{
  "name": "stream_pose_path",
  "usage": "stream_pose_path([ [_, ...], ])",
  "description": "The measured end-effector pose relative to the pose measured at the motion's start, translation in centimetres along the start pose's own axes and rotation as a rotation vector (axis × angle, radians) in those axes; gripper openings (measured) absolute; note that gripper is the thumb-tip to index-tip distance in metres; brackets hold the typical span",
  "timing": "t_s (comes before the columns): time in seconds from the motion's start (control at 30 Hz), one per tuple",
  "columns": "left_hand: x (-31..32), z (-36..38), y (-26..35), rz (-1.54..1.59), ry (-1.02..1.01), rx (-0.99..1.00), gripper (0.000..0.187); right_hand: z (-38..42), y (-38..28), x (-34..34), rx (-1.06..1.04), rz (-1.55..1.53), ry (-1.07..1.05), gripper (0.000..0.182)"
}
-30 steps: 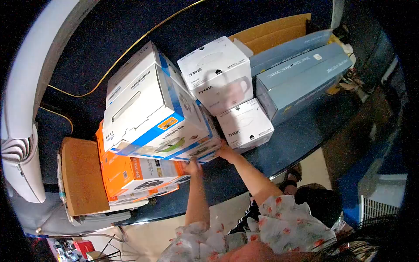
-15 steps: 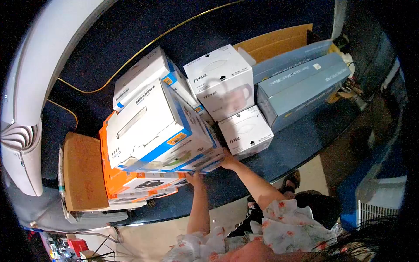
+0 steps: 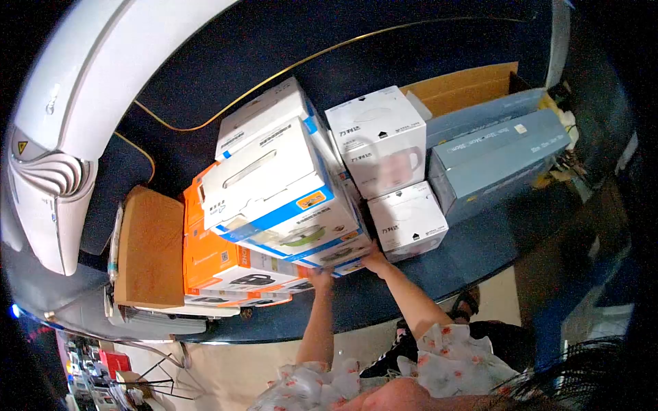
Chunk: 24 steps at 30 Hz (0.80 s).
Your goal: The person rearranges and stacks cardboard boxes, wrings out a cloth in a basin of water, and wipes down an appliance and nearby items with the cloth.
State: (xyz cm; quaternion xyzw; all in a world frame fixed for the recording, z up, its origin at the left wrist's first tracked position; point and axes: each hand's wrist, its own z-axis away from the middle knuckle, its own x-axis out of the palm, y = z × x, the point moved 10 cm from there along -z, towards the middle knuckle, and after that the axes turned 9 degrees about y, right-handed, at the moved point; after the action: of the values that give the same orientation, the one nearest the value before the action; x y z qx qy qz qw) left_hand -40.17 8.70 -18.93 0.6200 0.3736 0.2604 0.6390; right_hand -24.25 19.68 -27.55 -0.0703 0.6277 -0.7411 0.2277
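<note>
- The left hand (image 3: 321,277) is at the lower front edge of the stack of blue-and-white cartons, beside the orange-and-white box (image 3: 219,264); its fingertips are hidden, so whether they are spread or pressed together cannot be told
- The right hand (image 3: 374,261) is at the stack's lower corner nearest the small white box (image 3: 408,222), its fingers also partly hidden and their spread unclear
- The upper blue-and-white carton (image 3: 274,185), with a green pan printed on its side, sits on a lower blue-trimmed carton (image 3: 348,252), above the dark worktop (image 3: 473,246)
- Another white carton (image 3: 264,113) is behind it
- A taller white box (image 3: 377,140) printed with a pinkish jug is behind the small one, and a long blue-grey box (image 3: 500,161) lies to their right
- At the left, a brown cardboard box (image 3: 151,250) is beside the orange packaging
</note>
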Motion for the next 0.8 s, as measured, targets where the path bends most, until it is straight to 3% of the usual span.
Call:
stream_pose_path([
  [0.07, 0.2, 0.3, -3.6, 0.35, 0.055, -0.318, 0.051, 0.3, 0.1, 0.1, 0.018, -0.016, 0.002, 0.074],
  [0.17, 1.3, -1.2, -5.5, 0.648, -0.02, -0.284, 0.056, 0.8, 0.2, 0.3, 0.053, -0.042, 0.02, 0.079],
  [0.2, 1.2, -3.1, -12.0, 0.706, -0.025, -0.396, 0.061, 0.8, 0.1, 0.3, 0.06, -0.053, 0.017, 0.08],
  [0.27, 2.2, -1.7, -8.6, 0.734, -0.072, -0.435, 0.061, 1.1, -1.0, 0.1, 0.025, -0.089, -0.036, 0.078],
  [0.33, 2.7, -0.1, -5.1, 0.743, -0.107, -0.448, 0.056, 0.7, -0.6, -0.1, 0.004, 0.096, -0.104, 0.07],
  [0.37, 2.7, 0.8, -3.1, 0.738, -0.12, -0.44, 0.052, 1.1, -0.8, -0.9, -0.019, 0.09, -0.037, 0.056],
  [0.43, 1.2, 0.3, -10.6, 0.411, -0.151, -0.541, 0.045, 1.4, -0.3, -1.6, -0.063, 0.16, -0.027, 0.037],
  [0.5, 1.0, 1.7, -9.9, -0.034, -0.226, -0.197, 0.043, 0.3, 2.1, -1.8, -0.098, 0.305, -0.148, 0.029],
  [0.57, 3.0, 4.3, -7.2, -0.324, -0.325, 0.013, 0.041, 3.2, -1.1, -4.3, 0.308, 0.076, -0.301, 0.019],
  [0.63, 7.2, 9.5, 0.5, -0.464, -0.443, 0.065, 0.041, 5.9, -11.4, -12.8, -0.04, 0.568, 0.219, 0.019],
  [0.7, 11.1, 12.2, 5.1, -0.517, -0.481, 0.516, 0.045, 6.5, -11.8, -18.0, 0.009, 0.544, 0.448, 0.028],
  [0.73, 12.9, 13.7, 7.8, -0.533, -0.491, 0.748, 0.048, 7.2, -11.5, -21.1, -0.06, 0.628, 0.672, 0.028],
  [0.77, 14.5, 14.2, 8.9, -0.624, -0.511, 0.804, 0.052, 8.3, -11.4, -23.5, -0.134, 0.707, 0.898, 0.029],
  [0.8, 16.0, 14.6, 11.1, -0.717, -0.53, 0.863, 0.056, 9.1, -12.2, -24.7, -0.027, 0.845, 0.868, 0.033],
])
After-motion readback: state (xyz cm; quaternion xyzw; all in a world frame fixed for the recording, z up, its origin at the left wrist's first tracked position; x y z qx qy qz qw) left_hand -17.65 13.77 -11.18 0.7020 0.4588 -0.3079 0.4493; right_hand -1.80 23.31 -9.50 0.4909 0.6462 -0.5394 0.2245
